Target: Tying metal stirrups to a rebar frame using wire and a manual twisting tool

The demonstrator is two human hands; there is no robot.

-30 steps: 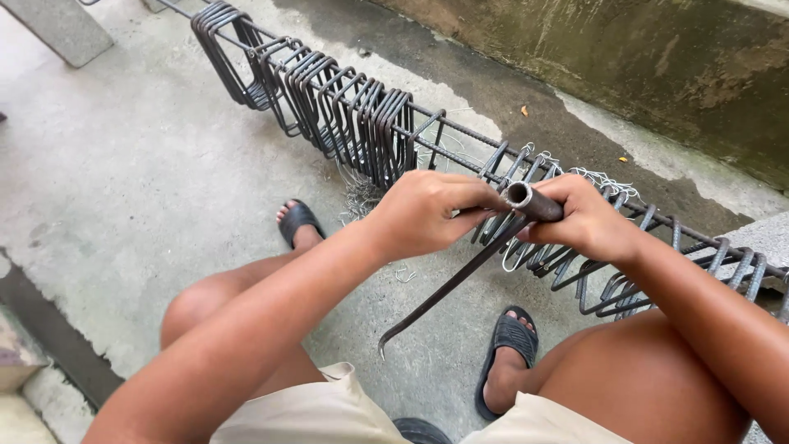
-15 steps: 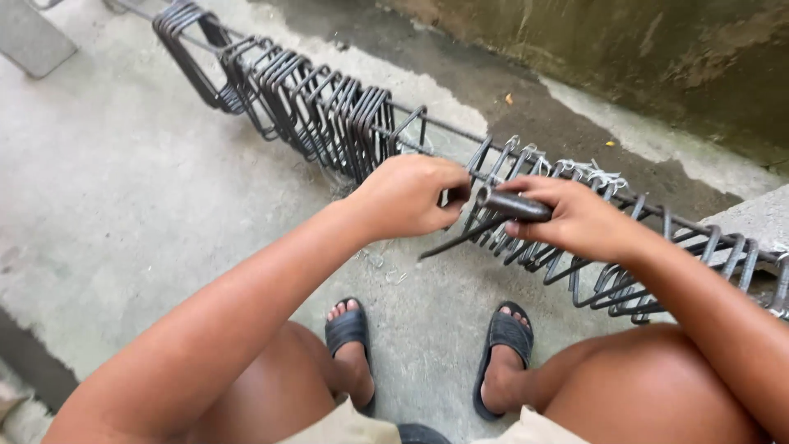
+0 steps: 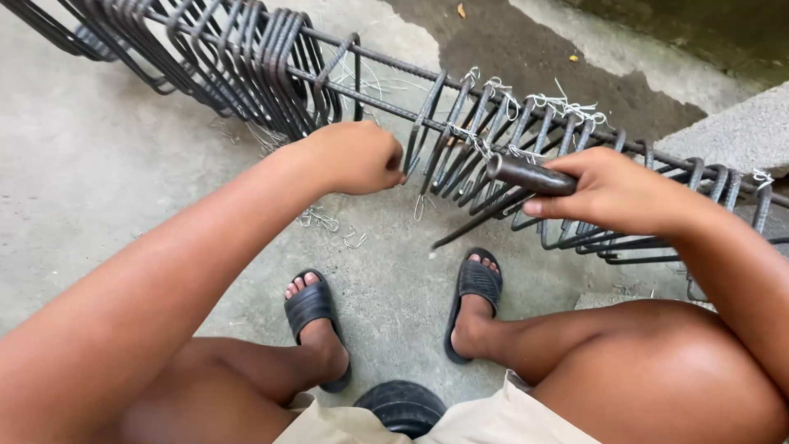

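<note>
My right hand [image 3: 612,191] wraps the dark tubular handle of a hooked tying tool [image 3: 526,174] at centre right, its tip blurred, while my left hand [image 3: 353,156] is fisted beside rusty-grey rebar stirrups [image 3: 460,131], contents hidden.

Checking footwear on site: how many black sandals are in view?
2. The left black sandal sits on the concrete below the left hand; the right black sandal lies under the hooked steel tool.
</note>
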